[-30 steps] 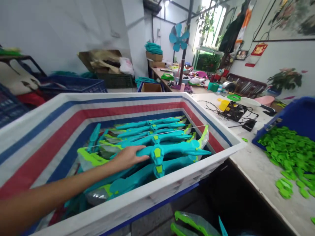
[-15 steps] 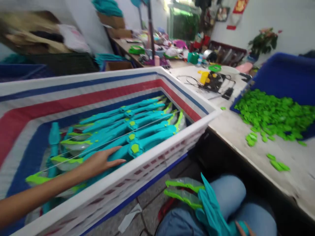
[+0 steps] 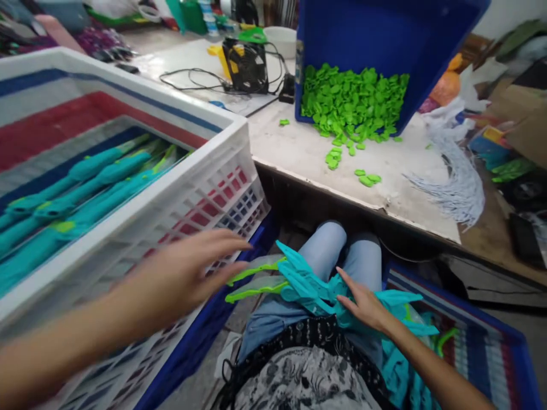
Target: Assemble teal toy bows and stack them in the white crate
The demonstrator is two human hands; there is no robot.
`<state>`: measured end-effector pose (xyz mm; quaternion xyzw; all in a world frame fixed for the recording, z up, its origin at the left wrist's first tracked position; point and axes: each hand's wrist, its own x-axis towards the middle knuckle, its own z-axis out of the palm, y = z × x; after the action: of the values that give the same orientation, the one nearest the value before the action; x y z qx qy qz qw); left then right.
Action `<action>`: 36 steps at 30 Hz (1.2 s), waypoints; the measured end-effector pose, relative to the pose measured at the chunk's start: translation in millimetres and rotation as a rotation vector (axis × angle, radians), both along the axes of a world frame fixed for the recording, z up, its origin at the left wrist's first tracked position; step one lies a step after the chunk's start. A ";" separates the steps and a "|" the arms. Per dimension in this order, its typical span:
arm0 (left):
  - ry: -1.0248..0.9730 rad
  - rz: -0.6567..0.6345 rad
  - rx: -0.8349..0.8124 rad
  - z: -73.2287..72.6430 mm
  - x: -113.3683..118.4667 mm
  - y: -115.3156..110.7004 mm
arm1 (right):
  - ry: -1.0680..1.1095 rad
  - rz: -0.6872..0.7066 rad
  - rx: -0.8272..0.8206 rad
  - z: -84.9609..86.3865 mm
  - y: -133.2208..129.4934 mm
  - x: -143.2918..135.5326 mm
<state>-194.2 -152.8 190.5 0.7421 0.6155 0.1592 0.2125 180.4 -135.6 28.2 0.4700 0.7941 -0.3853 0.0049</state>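
The teal toy bows (image 3: 305,282) lie across the person's lap, long axis running roughly left to right, green tips (image 3: 256,290) pointing left; the right hand (image 3: 361,299) is nearer their middle, thumb and fingers spread over it, though whether it is clamped I cannot tell; the left hand (image 3: 200,265) is empty, thumb and fingers apart, just beside those tips, between them and the white crate (image 3: 213,142).
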 end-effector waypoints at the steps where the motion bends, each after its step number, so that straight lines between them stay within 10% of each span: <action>1: -0.021 -0.198 -0.020 -14.1 32.2 12.2 | -0.005 -0.006 0.047 -0.8 4.9 -3.0; 7: 0.126 -0.649 -0.056 -111.9 179.4 46.2 | -0.166 -0.044 0.375 -3.7 62.7 5.6; 13: 0.273 -0.595 -0.329 -166.3 184.4 35.8 | -0.115 -0.077 0.609 16.7 129.9 23.9; 17: 0.226 -0.541 -0.439 -171.7 172.2 34.9 | -0.068 -0.314 0.904 52.3 204.2 0.1; 22: -0.095 -0.361 -0.194 -165.6 170.5 60.9 | -0.327 -0.284 0.787 67.9 271.9 -33.5; 31: 0.202 -0.448 -0.080 -158.5 216.2 107.4 | -0.264 -0.502 0.852 54.0 220.2 29.7; 36: 0.333 -0.612 0.074 -172.5 223.8 107.2 | -0.217 -0.373 0.830 44.7 197.2 73.3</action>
<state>29.7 -45.5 18.0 0.9152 0.3845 -0.0129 0.1202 253.7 61.6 72.8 0.6046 0.7779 0.0219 -0.1699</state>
